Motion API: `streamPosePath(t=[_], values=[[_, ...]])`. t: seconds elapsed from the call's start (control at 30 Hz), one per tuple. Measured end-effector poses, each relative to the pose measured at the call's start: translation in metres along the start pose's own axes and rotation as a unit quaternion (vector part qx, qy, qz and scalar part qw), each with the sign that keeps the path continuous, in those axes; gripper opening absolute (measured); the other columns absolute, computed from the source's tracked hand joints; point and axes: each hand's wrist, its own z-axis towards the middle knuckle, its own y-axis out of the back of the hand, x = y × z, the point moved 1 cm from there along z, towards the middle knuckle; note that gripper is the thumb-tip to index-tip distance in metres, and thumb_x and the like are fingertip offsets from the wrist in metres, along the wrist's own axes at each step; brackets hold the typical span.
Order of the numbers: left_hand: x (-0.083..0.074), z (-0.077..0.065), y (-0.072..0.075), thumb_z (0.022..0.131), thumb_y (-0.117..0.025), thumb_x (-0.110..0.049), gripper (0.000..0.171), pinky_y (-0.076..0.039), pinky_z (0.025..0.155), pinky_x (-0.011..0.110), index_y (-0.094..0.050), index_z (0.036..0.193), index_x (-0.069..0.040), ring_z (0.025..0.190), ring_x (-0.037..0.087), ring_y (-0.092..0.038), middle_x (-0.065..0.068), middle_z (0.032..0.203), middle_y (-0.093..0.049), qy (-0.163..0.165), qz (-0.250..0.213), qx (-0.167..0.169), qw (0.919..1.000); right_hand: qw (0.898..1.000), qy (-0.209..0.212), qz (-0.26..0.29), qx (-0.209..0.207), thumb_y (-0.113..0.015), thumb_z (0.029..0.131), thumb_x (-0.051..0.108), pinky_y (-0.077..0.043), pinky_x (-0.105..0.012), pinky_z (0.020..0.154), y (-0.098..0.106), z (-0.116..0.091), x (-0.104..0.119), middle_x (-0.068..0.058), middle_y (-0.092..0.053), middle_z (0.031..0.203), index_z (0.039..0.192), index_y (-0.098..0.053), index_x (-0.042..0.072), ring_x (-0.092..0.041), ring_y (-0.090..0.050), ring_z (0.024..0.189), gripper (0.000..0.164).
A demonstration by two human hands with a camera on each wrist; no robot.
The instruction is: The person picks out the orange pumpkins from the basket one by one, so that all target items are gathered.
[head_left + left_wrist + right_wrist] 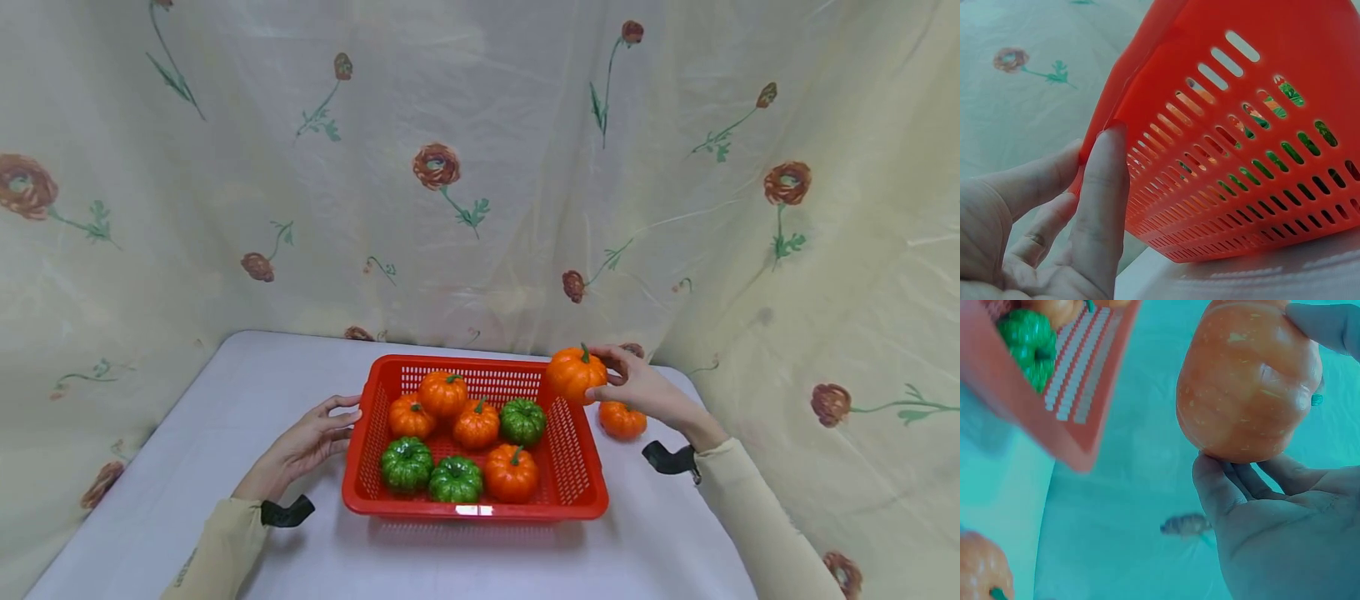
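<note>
At left hand (303,443), outer wall (1297,31) of basket (397,507), left wrist view only

Pale sheeting (517,275), printed with long-stemmed rust-red flowers (437,166), hangs behind a white table (660,542) and along its 2 sides

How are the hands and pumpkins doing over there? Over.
Right hand holding an orange pumpkin near the far right corner of the red basket. Left hand touching its left rim. Nothing visible between held pumpkin and basket.
</note>
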Motion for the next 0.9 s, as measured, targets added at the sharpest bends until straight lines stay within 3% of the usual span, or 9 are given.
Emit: streamPosePath(t=[0.1, 0.23, 0.37, 0.5, 0.63, 0.73, 0.9], values=[[0.000, -0.001, 0.000, 0.092, -0.066, -0.016, 0.054, -0.059, 0.081, 0.031, -0.037, 0.138, -0.014, 0.086, 0.017, -0.068, 0.006, 0.123, -0.057, -0.002, 0.003, -0.004, 1.0000, 1.000, -0.006, 0.000, -0.013, -0.070, 0.087, 0.025, -0.043, -0.055, 0.105, 0.010, -0.005, -0.005, -0.014, -0.036, 0.146, 0.145, -0.032, 0.009, -0.041, -0.038, 0.134, 0.071], [0.000, -0.001, 0.000, 0.092, -0.066, -0.017, 0.055, -0.059, 0.081, 0.031, -0.037, 0.138, -0.015, 0.087, 0.017, -0.069, 0.007, 0.123, -0.057, -0.005, 0.008, -0.006, 0.9999, 1.000, -0.011, 0.013, -0.025, -0.069, 0.088, 0.022, -0.052, -0.039, 0.097, 0.022, -0.010, -0.011, -0.016, -0.042, 0.142, 0.144, -0.032, 0.007, -0.037, -0.044, 0.128, 0.069], [0.000, -0.001, 0.000, 0.092, -0.066, -0.017, 0.054, -0.059, 0.081, 0.030, -0.037, 0.138, -0.015, 0.087, 0.017, -0.069, 0.006, 0.123, -0.057, -0.003, 0.006, -0.003, 1.0000, 0.999, -0.021, 0.023, -0.038, -0.068, 0.089, 0.019, -0.051, -0.029, 0.093, 0.031, -0.016, -0.020, -0.017, -0.042, 0.140, 0.144, -0.032, 0.005, -0.035, -0.045, 0.124, 0.067], [0.000, 0.000, -0.001, 0.092, -0.066, -0.017, 0.055, -0.059, 0.081, 0.030, -0.037, 0.138, -0.015, 0.088, 0.017, -0.069, 0.006, 0.123, -0.057, -0.001, 0.005, -0.004, 1.0000, 0.997, -0.041, 0.024, -0.052, -0.068, 0.090, 0.022, -0.047, -0.046, 0.102, 0.041, -0.022, -0.032, -0.019, -0.038, 0.144, 0.146, -0.029, 0.005, -0.037, -0.041, 0.128, 0.071], [0.000, -0.001, 0.000, 0.092, -0.066, -0.017, 0.055, -0.059, 0.082, 0.031, -0.037, 0.138, -0.015, 0.088, 0.018, -0.069, 0.006, 0.122, -0.057, -0.004, 0.008, -0.005, 0.9999, 0.995, -0.076, 0.028, -0.065, -0.067, 0.090, 0.028, -0.029, -0.067, 0.109, 0.049, -0.028, -0.046, -0.023, -0.027, 0.152, 0.151, -0.019, 0.004, -0.043, -0.030, 0.136, 0.081], [0.000, -0.001, 0.000, 0.092, -0.066, -0.017, 0.054, -0.059, 0.082, 0.031, -0.037, 0.138, -0.015, 0.088, 0.018, -0.069, 0.006, 0.122, -0.057, -0.005, 0.010, -0.002, 0.9999, 0.991, -0.103, 0.031, -0.075, -0.067, 0.091, 0.032, -0.023, -0.070, 0.109, 0.055, -0.031, -0.061, -0.024, -0.022, 0.154, 0.152, -0.015, 0.003, -0.044, -0.025, 0.139, 0.085], [0.000, -0.001, 0.000, 0.092, -0.066, -0.017, 0.053, -0.059, 0.081, 0.030, -0.038, 0.137, -0.015, 0.087, 0.017, -0.069, 0.005, 0.120, -0.058, -0.003, 0.002, 0.004, 1.0000, 0.988, -0.117, 0.038, -0.094, -0.064, 0.093, 0.028, -0.023, -0.066, 0.112, 0.064, -0.034, -0.089, -0.029, -0.019, 0.153, 0.151, -0.011, -0.003, -0.046, -0.024, 0.138, 0.084]])
